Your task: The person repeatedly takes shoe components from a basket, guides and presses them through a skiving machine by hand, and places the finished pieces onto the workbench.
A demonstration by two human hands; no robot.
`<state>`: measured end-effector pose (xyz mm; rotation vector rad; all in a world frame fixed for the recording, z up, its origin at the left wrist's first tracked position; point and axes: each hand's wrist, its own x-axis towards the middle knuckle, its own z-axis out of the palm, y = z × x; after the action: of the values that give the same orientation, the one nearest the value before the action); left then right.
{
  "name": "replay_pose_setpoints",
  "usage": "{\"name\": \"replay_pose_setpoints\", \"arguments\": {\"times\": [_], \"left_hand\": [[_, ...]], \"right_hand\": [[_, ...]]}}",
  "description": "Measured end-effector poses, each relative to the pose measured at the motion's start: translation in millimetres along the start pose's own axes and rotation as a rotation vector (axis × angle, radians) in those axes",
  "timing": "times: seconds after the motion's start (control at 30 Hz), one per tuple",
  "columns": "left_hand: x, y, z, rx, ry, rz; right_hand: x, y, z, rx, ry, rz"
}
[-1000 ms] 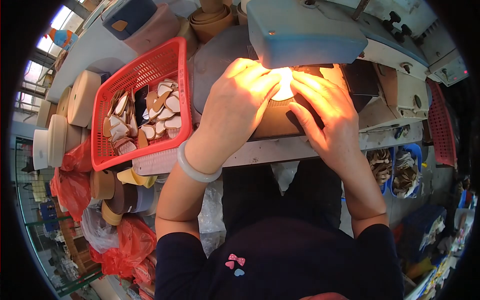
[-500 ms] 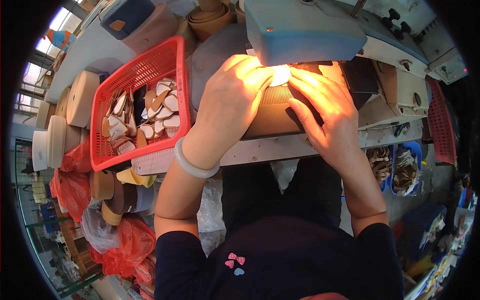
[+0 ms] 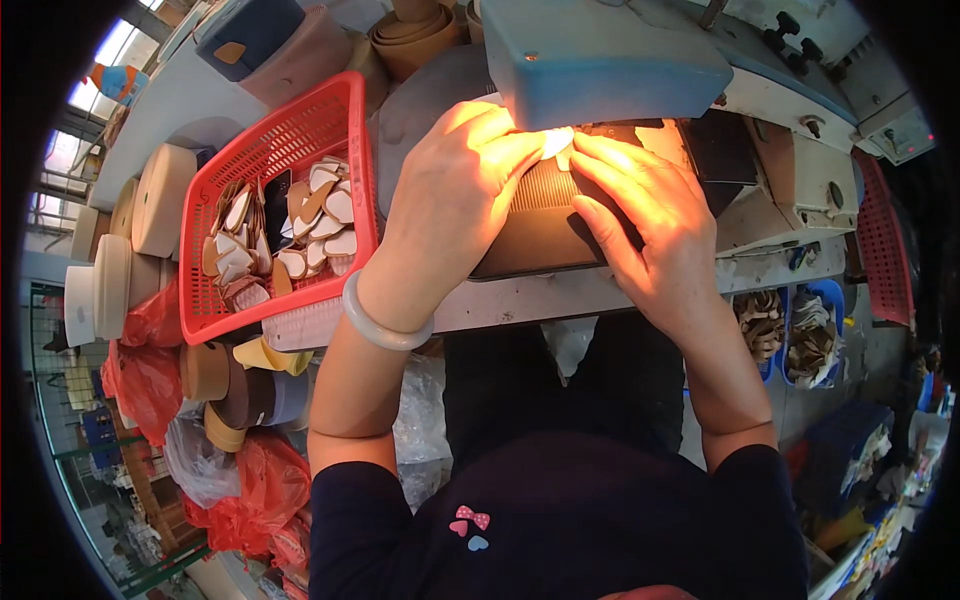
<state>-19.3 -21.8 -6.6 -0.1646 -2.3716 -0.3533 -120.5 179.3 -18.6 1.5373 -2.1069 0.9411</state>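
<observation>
A small white piece (image 3: 557, 142), glaring in the lamp light, is held between the fingertips of both hands under the blue machine head (image 3: 610, 75). My left hand (image 3: 455, 195), with a pale bangle (image 3: 385, 325) at the wrist, grips its left side with thumb and fingers together. From the right, the fingertips of my right hand (image 3: 650, 205) press on the piece, while the thumb stands apart lower down. Below the piece lies a ribbed plate (image 3: 540, 195). The piece's full outline is hidden by fingers and glare.
On my left stands a red basket (image 3: 365, 120) holding many small white-and-brown cut pieces (image 3: 325, 215). Rolls of material (image 3: 165, 195) and red plastic bags (image 3: 145, 375) lie farther left. Blue bins (image 3: 836, 300) with scraps stand below the table at the right.
My left hand has shifted slightly left, and the white piece has turned a little between the fingertips. My right hand stays nearly in place.
</observation>
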Motion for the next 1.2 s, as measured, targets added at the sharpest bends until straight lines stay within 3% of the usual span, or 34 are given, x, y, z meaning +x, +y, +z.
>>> {"name": "replay_pose_setpoints", "arguments": {"times": [1.2], "left_hand": [[2.6,0.1,-1.6,-0.026,0.007,0.067]], "right_hand": [[0.1,-1.6,1.8,-0.028,0.019,-0.012]]}}
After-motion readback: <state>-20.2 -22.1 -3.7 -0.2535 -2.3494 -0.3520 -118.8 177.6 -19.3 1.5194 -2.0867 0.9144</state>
